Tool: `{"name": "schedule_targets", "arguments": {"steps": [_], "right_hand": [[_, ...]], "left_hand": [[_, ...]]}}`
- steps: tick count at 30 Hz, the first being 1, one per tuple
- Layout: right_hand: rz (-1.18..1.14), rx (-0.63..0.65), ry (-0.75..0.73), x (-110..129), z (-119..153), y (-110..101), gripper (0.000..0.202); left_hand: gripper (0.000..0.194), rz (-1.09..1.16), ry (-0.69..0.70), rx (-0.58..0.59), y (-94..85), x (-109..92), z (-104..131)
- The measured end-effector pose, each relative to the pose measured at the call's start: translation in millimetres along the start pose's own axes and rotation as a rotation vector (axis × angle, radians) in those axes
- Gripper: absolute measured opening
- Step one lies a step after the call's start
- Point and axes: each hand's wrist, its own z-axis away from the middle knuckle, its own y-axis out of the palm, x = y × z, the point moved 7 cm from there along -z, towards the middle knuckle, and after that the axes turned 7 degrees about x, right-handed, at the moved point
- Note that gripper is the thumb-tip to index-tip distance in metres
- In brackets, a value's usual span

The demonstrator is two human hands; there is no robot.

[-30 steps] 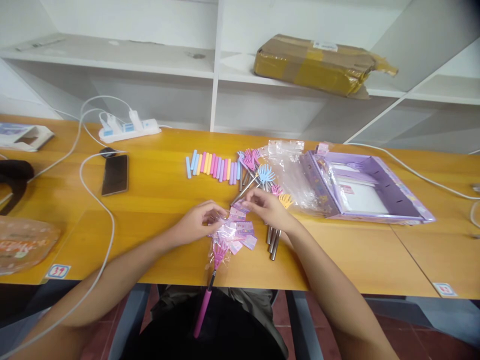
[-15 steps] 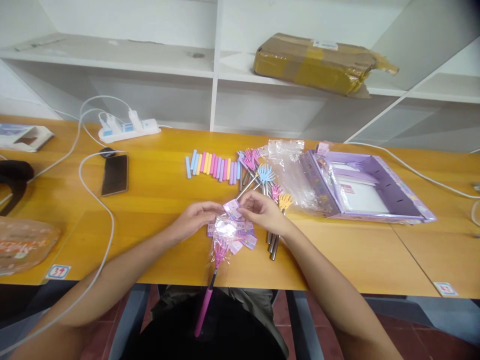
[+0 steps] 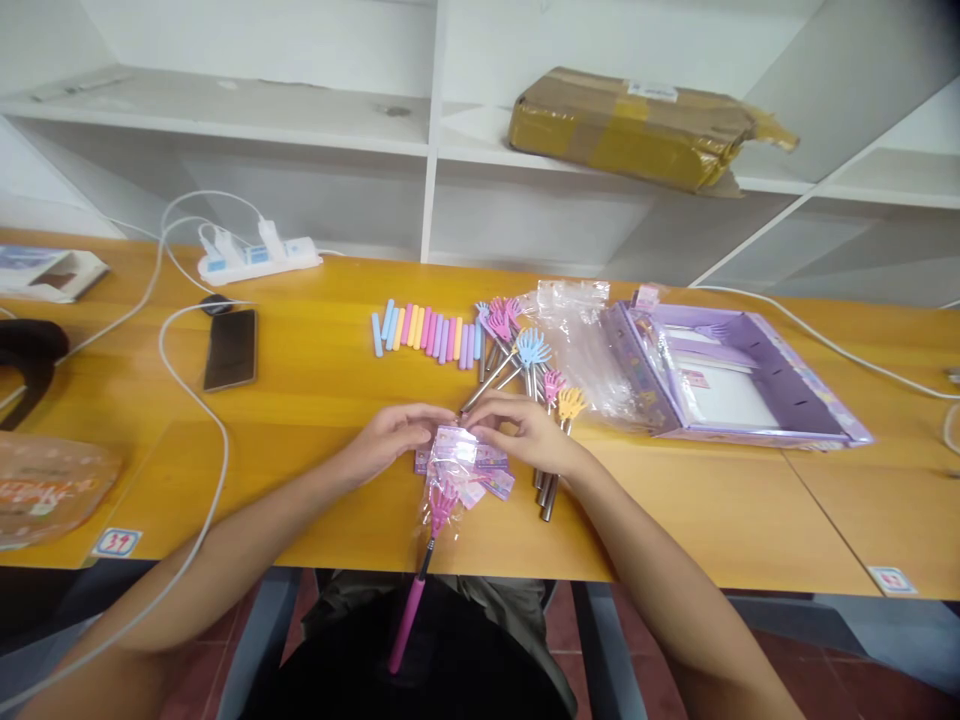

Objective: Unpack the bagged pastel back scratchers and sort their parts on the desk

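Note:
A pink back scratcher lies in a clear plastic bag, its pink handle pointing toward my lap. My left hand pinches the top of the bag from the left. Opposite it, the fingers of my right hand are closed at the same top edge. A small purple card shows just below the fingertips, at the bag's mouth. Under the bag lie several printed purple cards. Beyond my right hand are several back scratchers with metal rods, among them a blue one and a yellow one.
Coloured tubes lie in a row behind my hands. Clear bags and a purple box are to the right. A phone, a power strip and a white cable are left. A taped carton rests on the shelf.
The purple card has moved down from between my hands to the bag's mouth. My right hand has shifted slightly left, and its fingers are now close to my left fingertips.

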Motion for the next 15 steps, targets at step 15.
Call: {"name": "schedule_targets", "arguments": {"steps": [15], "right_hand": [[-0.003, -0.074, 0.051, -5, 1, -2, 0.026]], "left_hand": [[0.037, -0.067, 0.011, 0.082, 2.8, -2, 1]]}}
